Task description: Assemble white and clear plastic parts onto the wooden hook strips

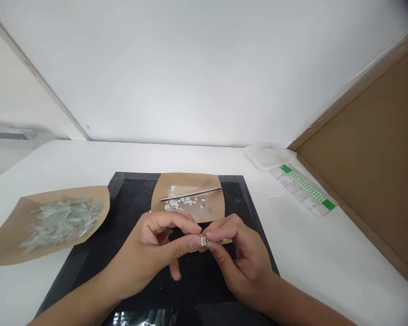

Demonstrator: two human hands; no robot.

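My left hand (166,244) and my right hand (238,258) meet above the black mat (136,194). Between both thumbs and forefingers is a small clear-and-whitish piece (203,241), too small to name. A pale yellowish edge (227,241) shows behind the right fingers; what it belongs to is mostly hidden. Just beyond the hands lies a brown paper tray (190,179) bearing tiny white pieces (180,203). Tweezers or a similar thin metal stick (190,194) rest across it.
To the left, a larger brown paper tray (7,235) holds many clear greenish slivers (68,222). Toward the right are a clear plastic lid or box (268,156) and a compartment case with a green-marked strip (308,188). A cardboard panel (367,149) bounds the right side; a white wall (177,81) stands behind.
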